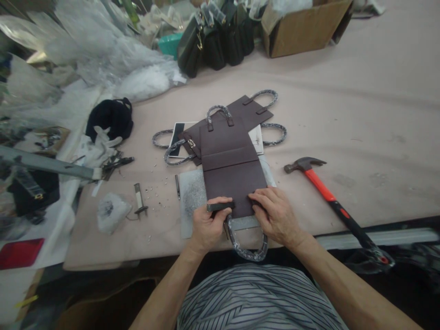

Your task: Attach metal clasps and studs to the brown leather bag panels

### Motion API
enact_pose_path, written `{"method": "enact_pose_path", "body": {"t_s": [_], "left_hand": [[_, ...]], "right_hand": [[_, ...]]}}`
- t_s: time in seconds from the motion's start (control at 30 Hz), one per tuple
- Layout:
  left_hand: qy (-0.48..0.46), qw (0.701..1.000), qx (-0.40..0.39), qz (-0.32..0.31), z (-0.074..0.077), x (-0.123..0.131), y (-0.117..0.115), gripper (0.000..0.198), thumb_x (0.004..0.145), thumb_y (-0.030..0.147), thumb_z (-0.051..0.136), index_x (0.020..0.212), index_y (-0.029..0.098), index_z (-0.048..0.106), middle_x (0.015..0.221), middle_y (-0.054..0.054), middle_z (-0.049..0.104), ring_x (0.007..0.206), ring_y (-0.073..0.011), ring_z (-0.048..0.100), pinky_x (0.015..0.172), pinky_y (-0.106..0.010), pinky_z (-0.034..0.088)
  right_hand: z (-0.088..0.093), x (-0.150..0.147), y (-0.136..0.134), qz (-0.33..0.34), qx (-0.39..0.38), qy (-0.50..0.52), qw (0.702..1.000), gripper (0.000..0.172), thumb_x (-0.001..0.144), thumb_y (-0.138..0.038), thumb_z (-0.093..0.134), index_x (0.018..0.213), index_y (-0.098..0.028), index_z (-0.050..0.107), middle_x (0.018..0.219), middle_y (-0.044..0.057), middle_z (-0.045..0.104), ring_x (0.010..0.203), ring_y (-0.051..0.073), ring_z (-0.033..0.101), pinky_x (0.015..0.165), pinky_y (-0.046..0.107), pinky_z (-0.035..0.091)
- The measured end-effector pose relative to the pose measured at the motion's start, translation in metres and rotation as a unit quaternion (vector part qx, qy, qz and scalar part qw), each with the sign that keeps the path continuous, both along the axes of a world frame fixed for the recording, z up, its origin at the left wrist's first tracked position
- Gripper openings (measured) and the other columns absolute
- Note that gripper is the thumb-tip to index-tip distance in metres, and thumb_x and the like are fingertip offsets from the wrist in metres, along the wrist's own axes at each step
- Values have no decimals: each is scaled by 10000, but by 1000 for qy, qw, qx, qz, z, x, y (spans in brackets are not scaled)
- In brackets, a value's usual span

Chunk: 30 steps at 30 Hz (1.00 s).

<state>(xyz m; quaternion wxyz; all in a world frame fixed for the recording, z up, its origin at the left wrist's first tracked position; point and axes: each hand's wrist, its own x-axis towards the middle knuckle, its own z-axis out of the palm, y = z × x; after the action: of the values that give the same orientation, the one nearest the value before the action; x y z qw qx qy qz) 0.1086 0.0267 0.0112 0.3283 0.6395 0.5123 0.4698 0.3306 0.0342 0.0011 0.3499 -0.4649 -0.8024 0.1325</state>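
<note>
A dark brown leather bag panel [233, 176] with a fold line across it lies in front of me. A plastic-wrapped handle loop [245, 252] hangs at its near end, and another wrapped handle [220, 110] is at its far end. My left hand [210, 222] is closed, pinching a short dark strip [220, 206] at the panel's near left edge. My right hand [277, 215] has its fingers bent and closed on the panel's near right edge, by the handle's other end. Under the panel is a speckled grey slab [191, 195].
More brown panels with handles [249, 112] lie beyond. A red-and-black claw hammer [326, 195] rests at right. On the left are a small metal tool [139, 199], tiny scattered bits and a plastic bag [112, 213]. Black bags [220, 46] and a cardboard box [304, 30] stand behind.
</note>
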Motion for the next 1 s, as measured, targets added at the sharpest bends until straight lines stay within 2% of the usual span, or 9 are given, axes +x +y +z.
{"method": "enact_pose_path", "body": {"t_s": [0.17,0.37,0.77,1.0], "left_hand": [[-15,1000,10,14,-4,1,0,120,889,240,698,993,191,731,997,-71,802,945,-212,766,909,-375,624],[6,1000,13,18,0,1,1,114,900,246,691,990,189,731,979,-63,805,933,-210,769,908,-375,630],[-9,1000,-8,2,-6,-2,1,121,905,217,689,1022,201,714,1002,-61,803,953,-203,767,907,-357,627],[-5,1000,-15,-8,-4,-1,2,115,910,277,685,982,191,712,980,-72,803,920,-211,771,885,-375,632]], "right_hand": [[-1,0,0,-2,8,-3,1000,233,938,-148,528,1147,-177,627,1067,111,665,992,262,584,933,477,467],[-1,0,0,-1,1,-8,1000,256,941,-147,519,1177,-176,615,1073,112,662,1008,268,577,946,492,461],[3,0,2,-3,-13,-30,999,303,920,-149,510,1205,-190,602,1068,107,654,984,265,580,964,508,448],[4,-2,1,-8,-22,-32,999,289,927,-144,497,1194,-160,607,1090,121,647,1011,278,553,955,507,452]]}}
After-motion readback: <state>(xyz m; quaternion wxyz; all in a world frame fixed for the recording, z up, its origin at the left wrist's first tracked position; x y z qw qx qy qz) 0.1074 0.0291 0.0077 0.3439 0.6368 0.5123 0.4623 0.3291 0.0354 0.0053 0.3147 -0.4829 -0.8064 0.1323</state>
